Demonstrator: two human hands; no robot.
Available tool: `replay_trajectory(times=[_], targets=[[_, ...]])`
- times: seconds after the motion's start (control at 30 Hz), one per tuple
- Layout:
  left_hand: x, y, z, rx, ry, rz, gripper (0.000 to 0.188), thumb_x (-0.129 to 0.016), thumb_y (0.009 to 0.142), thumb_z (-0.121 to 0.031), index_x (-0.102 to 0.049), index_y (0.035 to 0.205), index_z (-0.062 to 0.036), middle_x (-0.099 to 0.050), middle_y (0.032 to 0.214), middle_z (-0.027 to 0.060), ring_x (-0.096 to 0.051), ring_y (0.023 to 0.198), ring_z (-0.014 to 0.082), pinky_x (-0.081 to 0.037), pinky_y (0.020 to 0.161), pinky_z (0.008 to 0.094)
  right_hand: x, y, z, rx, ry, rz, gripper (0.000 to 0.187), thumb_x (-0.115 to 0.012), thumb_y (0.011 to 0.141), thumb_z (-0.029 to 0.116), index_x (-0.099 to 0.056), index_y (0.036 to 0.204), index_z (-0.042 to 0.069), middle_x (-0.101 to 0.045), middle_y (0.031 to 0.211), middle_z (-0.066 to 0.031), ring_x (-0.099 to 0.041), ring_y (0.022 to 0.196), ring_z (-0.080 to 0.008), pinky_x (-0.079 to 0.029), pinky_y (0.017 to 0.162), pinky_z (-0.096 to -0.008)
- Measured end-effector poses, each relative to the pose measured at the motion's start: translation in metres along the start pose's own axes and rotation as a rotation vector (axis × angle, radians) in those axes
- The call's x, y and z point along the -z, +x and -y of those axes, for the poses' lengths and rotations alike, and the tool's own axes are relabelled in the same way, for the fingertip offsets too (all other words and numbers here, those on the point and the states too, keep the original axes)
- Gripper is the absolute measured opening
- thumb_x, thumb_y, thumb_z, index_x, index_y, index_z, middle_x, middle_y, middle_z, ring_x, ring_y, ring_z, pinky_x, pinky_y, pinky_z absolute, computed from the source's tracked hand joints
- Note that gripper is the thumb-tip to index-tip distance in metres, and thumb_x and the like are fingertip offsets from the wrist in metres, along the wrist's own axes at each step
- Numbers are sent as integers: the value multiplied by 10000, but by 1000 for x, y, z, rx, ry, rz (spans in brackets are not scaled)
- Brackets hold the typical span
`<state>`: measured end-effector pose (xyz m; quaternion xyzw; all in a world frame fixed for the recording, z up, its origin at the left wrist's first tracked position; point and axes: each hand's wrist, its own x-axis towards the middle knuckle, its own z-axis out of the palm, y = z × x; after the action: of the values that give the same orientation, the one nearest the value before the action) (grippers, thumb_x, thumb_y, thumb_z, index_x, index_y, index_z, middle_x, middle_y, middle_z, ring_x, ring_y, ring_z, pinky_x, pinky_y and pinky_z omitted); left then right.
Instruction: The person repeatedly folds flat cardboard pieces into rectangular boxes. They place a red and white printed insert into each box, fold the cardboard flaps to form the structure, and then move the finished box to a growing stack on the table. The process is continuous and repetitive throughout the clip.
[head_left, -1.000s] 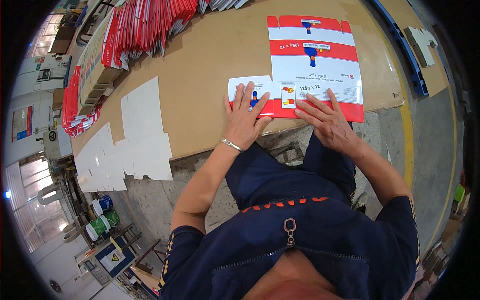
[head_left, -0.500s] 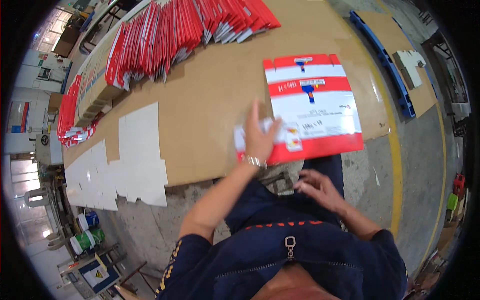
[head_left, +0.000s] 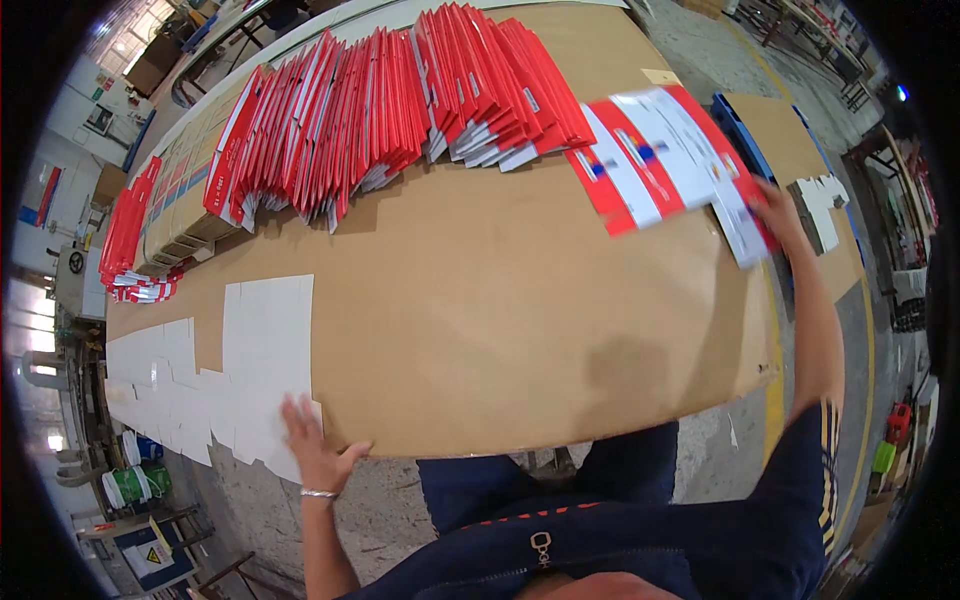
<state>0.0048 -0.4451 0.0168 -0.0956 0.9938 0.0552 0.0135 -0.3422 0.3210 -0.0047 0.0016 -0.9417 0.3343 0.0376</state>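
Observation:
At the far right of the table, my right hand (head_left: 780, 218) grips the near edge of a flat red-and-white printed carton (head_left: 665, 145). The carton is slanted and blurred, and its far-left corner meets the end of a long row of red-and-white folded cartons (head_left: 350, 115). Whether it touches that row, I cannot tell. My left hand (head_left: 322, 458) holds nothing, fingers spread, at the table's near-left edge. Under and beside those fingers lies white cardboard sheeting (head_left: 268, 345).
Brown cardboard covers the table (head_left: 480, 330). Left of the row lies a long brown bundle (head_left: 195, 170), with a smaller red carton stack (head_left: 128, 230) beyond it. On the floor at right, a blue pallet (head_left: 745, 135) bears cardboard and white offcuts (head_left: 820, 210).
The carton has moved away from me and turned, now in my right hand, which was empty near my body. My left hand has left the carton and swung to the near left.

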Motion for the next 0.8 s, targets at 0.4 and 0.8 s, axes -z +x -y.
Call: replay_trajectory(times=[0.4,0.8], targets=[[-24,-86,97,304,-23,15,879,-778,679,-66,-346,1444,-44,-297,1512,239,-312,1381,421,-296,1145,453,-241,105,201,191,643,-120,374,-557,911,131,-586,1267,19,-644,1188,-187,-614,1107,-301,-458,963,-360],[56,-69,-83,-313,-159,-495,190,-637,777,-70,-668,965,-63,-695,955,93,-684,867,244,-507,956,446,-238,-282,373,966,191,74,453,-636,769,22,-591,1219,40,-570,1211,-169,-499,1240,-334,-365,1070,-528]])
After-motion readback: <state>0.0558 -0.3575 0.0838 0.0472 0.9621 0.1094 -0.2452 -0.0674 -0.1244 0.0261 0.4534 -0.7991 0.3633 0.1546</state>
